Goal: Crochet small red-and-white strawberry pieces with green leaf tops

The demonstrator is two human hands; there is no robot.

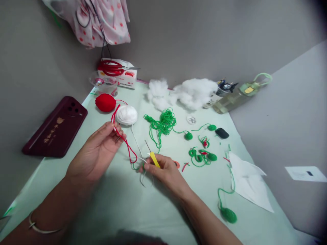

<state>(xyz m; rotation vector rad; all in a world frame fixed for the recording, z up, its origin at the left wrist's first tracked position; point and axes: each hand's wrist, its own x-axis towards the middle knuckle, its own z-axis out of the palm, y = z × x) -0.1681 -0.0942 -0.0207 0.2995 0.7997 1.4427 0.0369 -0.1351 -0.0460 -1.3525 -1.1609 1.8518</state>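
Note:
My left hand pinches a looped length of red yarn that hangs down toward the other hand. Closed around a yellow-handled crochet hook, my right hand also has white yarn at its fingertips; the hook's thin metal tip points up and away. The white strand runs back to a white yarn ball. A red yarn ball sits beside it. A bit of green yarn shows near the right fingertips, partly hidden.
Tangled green yarn lies mid-table, with white stuffing behind. Several small green crocheted pieces are at right, near a white tissue. Around the edges are a phone, red scissors on a box, and a bottle.

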